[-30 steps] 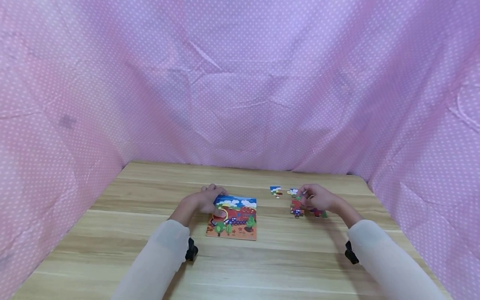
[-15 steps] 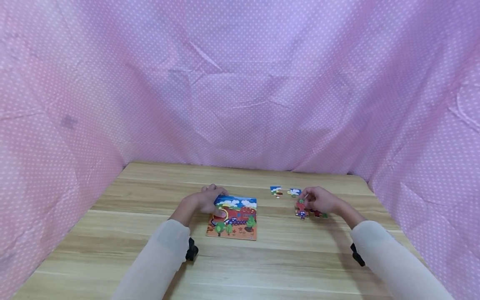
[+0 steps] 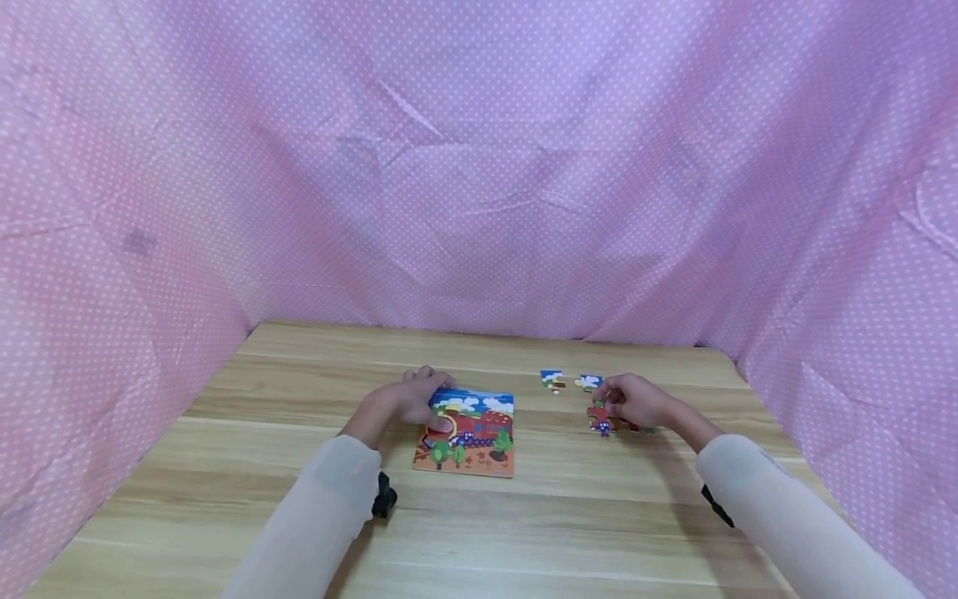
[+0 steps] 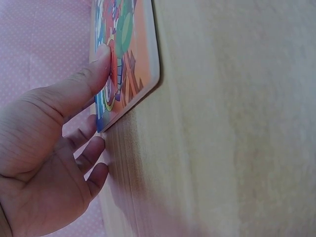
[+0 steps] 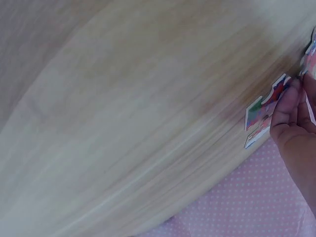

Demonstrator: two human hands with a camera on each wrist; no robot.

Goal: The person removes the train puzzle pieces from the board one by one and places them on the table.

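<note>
A square puzzle board (image 3: 466, 456) with a red train picture lies on the wooden table. At its upper left corner is my left hand (image 3: 416, 401); the thumb rests on the picture and the other fingers lie loosely by the edge, as the left wrist view also shows. To the right, my right hand (image 3: 634, 401) pinches a red puzzle piece (image 3: 599, 413) between thumb and fingertips. More puzzle pieces (image 5: 256, 116) lie beside that hand, partly hidden by it. Its far fingers are hidden in the head view.
Two puzzle pieces with blue sky lie farther back, one puzzle piece on the left (image 3: 552, 380) and one puzzle piece nearer the right hand (image 3: 590, 382). Wooden table (image 3: 479, 541) surrounds everything. A pink dotted cloth (image 3: 479, 208) hangs along the back and sides.
My right hand has drawn the red piece slightly toward the right and down, away from the sky piece, then stayed nearly still. My left hand keeps its place on the board.
</note>
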